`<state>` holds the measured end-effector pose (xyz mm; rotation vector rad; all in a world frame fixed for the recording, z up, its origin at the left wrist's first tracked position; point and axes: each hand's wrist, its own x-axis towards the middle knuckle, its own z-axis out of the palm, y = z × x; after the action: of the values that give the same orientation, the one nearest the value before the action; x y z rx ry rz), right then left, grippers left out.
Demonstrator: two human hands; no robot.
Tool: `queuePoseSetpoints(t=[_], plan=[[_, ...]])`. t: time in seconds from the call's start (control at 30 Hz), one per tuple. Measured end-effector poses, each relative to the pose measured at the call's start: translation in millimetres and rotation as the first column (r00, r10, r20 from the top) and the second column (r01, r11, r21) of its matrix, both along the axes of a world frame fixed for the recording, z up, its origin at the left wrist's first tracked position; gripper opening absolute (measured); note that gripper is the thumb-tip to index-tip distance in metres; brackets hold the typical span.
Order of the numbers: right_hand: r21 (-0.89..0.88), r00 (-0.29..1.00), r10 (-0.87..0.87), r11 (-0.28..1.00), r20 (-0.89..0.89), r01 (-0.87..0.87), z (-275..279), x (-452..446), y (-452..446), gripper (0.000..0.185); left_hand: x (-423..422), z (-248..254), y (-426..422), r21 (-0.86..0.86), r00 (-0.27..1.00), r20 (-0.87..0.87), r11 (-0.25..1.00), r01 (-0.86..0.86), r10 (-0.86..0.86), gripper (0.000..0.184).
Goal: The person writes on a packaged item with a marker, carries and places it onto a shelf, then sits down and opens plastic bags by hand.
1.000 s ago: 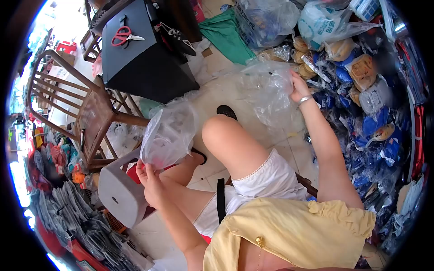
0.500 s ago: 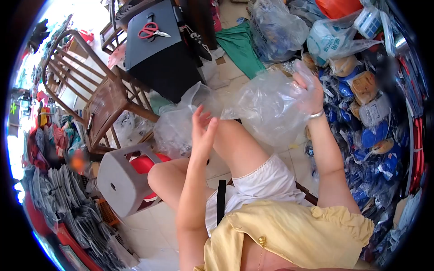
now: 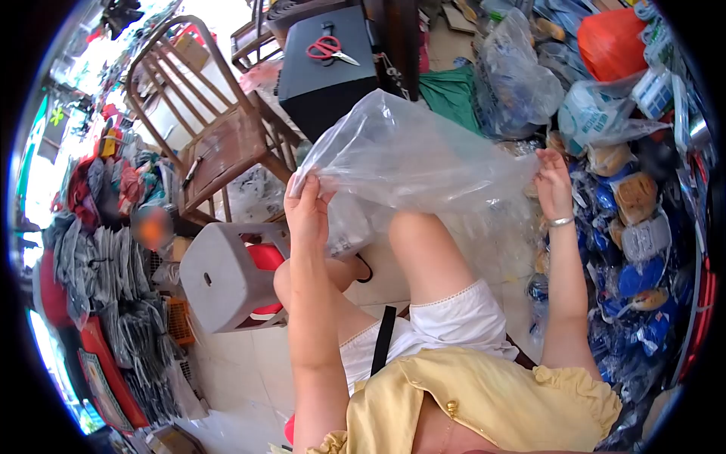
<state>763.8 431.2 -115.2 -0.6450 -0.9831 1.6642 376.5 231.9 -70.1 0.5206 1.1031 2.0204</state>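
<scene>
A large clear plastic bag point(image 3: 423, 155) is stretched between my two hands, above my knees. My left hand point(image 3: 308, 208) pinches its left corner between thumb and fingers. At the opposite end, my right hand point(image 3: 553, 181), with a bangle at the wrist, is closed on the bag's right edge. More clear plastic point(image 3: 352, 223) hangs below, near my left knee; whether it is part of the same bag I cannot tell.
Red-handled scissors point(image 3: 327, 48) lie on a black box point(image 3: 325, 83). A wooden chair point(image 3: 219, 151) and a grey stool point(image 3: 231, 276) stand at the left. Wrapped blue and tan goods point(image 3: 639, 276) are piled at the right; grey packets point(image 3: 136, 303) fill the lower left.
My left hand let go of one clear bag, moved right and took hold of the bag in my right hand. That bag is now raised and spread. The view has shifted left.
</scene>
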Motion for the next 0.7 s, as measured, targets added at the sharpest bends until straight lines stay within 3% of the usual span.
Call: queuePoseSetpoints(t=[0.03, 0.1, 0.17, 0.23, 0.3, 0.37, 0.4, 0.43, 0.5, 0.57, 0.63, 0.7], plan=[[-0.092, 0.997, -0.068, 0.993, 0.041, 0.071, -2.5, -4.6, -2.7, 0.029, -2.6, 0.3, -4.1, 0.004, 1.0, -0.011, 1.0, -0.013, 0.013, 0.013], [-0.059, 0.995, -0.023, 0.998, 0.093, 0.029, -3.1, -25.5, -9.5, 0.032, -3.3, -0.1, -10.7, 0.031, 0.987, -0.155, 0.999, -0.028, 0.033, 0.015], [0.107, 0.955, 0.041, 0.991, 0.294, -0.075, 12.5, -56.3, -23.1, 0.034, -4.9, 11.9, -15.9, 0.051, 0.979, -0.2, 0.998, -0.025, 0.035, 0.012], [0.168, 0.948, 0.065, 0.978, 0.312, -0.123, 34.7, -89.3, -32.9, 0.035, -8.9, 22.5, -17.2, 0.091, 0.786, -0.613, 0.995, -0.035, 0.084, 0.009], [0.451, 0.946, -0.008, 0.88, 0.324, -0.147, 49.4, -120.0, -35.6, 0.037, -2.5, 43.9, -24.0, 0.089, 0.761, -0.641, 0.995, -0.052, 0.097, 0.01], [0.514, 0.948, -0.008, 0.841, 0.319, -0.167, 66.0, -146.4, -37.9, 0.04, 2.8, 60.4, -34.7, 0.121, 0.57, -0.813, 0.992, -0.027, 0.114, 0.016], [0.567, 0.948, -0.014, 0.804, 0.318, -0.179, 74.4, -157.1, -40.3, 0.043, 6.0, 65.7, -42.5, 0.083, 0.569, -0.818, 0.996, -0.03, 0.085, 0.024], [0.568, 0.947, -0.008, 0.802, 0.321, -0.185, 82.8, -166.6, -44.0, 0.043, 9.1, 70.2, -50.9, 0.084, 0.571, -0.816, 0.996, -0.037, 0.09, 0.024], [0.213, 0.954, 0.272, 0.932, 0.129, -0.295, 99.1, -182.7, -52.2, 0.053, 14.5, 75.5, -68.9, 0.046, 0.279, -0.959, 0.998, -0.047, 0.058, 0.03], [0.005, 0.921, 0.389, 0.921, 0.002, -0.389, 108.3, -193.5, -62.4, 0.063, 32.2, 78.6, -87.3, 0.008, 0.097, -0.995, 0.995, -0.098, 0.018, 0.028], [-0.068, 0.903, 0.43, 0.901, -0.009, -0.429, 104.8, -199.8, -71.1, 0.064, 54.7, 69.3, -104.6, -0.07, -0.023, -0.997, 0.988, -0.14, -0.074, 0.03], [0.044, 0.897, 0.395, 0.911, 0.199, -0.411, 79.5, -198.4, -70.1, 0.057, 74.3, 33.7, -123.5, -0.123, -0.032, -0.991, 0.984, -0.128, -0.128, 0.033]])
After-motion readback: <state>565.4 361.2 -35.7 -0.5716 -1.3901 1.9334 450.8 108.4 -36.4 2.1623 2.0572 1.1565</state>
